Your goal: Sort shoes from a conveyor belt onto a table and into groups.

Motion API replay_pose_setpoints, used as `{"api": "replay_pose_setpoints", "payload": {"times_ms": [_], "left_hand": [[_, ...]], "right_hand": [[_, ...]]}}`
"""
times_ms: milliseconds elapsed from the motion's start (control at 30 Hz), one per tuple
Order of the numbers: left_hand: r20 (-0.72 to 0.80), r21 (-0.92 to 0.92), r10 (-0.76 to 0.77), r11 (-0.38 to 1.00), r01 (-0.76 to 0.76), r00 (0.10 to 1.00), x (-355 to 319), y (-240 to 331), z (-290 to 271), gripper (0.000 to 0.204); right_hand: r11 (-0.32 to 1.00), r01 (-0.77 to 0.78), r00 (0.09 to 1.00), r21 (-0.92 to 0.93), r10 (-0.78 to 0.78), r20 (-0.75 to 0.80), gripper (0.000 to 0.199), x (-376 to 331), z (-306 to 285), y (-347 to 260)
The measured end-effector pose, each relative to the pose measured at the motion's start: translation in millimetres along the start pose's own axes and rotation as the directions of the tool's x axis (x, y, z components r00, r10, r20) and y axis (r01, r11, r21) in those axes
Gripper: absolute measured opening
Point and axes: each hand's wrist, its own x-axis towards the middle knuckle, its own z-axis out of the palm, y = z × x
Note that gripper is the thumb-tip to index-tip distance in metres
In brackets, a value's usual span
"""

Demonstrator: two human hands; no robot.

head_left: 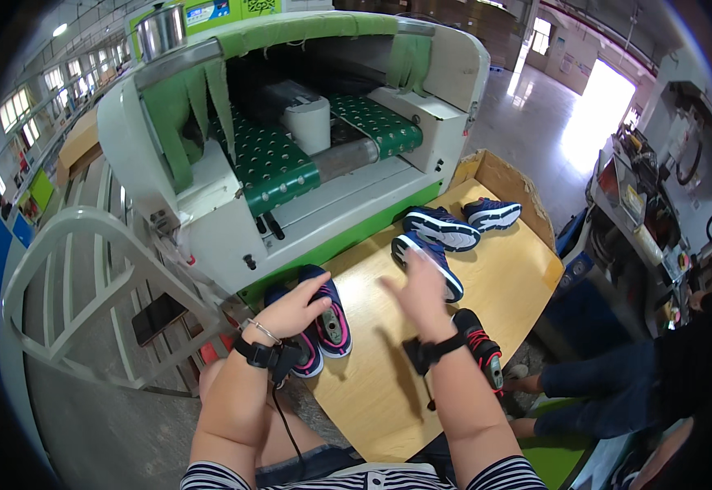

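Observation:
My left hand (pixel 292 312) is over a pair of navy sneakers with pink trim (pixel 335 328) at the left edge of the wooden board (pixel 389 384). Its fingers stretch out with the thumb apart; whether they touch the shoes I cannot tell. My right hand (pixel 423 296), slightly blurred, is open with thumb and fingers spread. It hovers beside a blue sneaker (pixel 447 276) lying tipped with its white sole showing. Behind that lie another tipped blue sneaker (pixel 446 230) and a third blue sneaker (pixel 493 215). A black shoe with red laces (pixel 480 347) sits beyond my right wrist, partly hidden.
Ahead stands a white and green machine with a perforated green conveyor belt (pixel 278 163) and hanging green strips (pixel 178 122). Cardboard (pixel 515 184) borders the board's far right. A white metal frame (pixel 86 245) holds a phone (pixel 158 317) at left. Another person's legs (pixel 593 396) are at right.

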Motion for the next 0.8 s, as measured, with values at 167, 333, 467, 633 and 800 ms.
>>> {"api": "replay_pose_setpoints", "payload": {"times_ms": [167, 333, 467, 633, 800], "left_hand": [[-0.242, -0.241, -0.044, 0.97, -0.016, 0.969, 7, 0, -13, 0.047], [-0.35, -0.382, -0.078, 0.922, -0.066, 0.933, 14, 0, -23, 0.044], [-0.397, -0.41, -0.085, 0.907, -0.093, 0.914, 13, -5, -25, 0.043], [-0.335, -0.319, -0.081, 0.947, -0.032, 0.939, 14, 4, -21, 0.044], [-0.269, -0.29, -0.108, 0.957, 0.026, 0.957, 11, -3, -18, 0.044]], "right_hand": [[0.898, -0.401, 0.882, -0.181, 0.432, 0.186, 0.094, 29, -12, 66], [0.982, -0.17, 0.982, 0.078, 0.162, 0.099, 0.093, 17, 0, 68], [0.982, 0.14, 0.99, 0.126, -0.134, -0.051, 0.093, 12, -1, 47], [0.993, 0.056, 0.992, 0.105, -0.067, 0.107, 0.062, 26, 8, 68], [0.724, -0.354, 0.869, 0.592, 0.02, 0.494, 0.048, 4, 26, -7]]}}
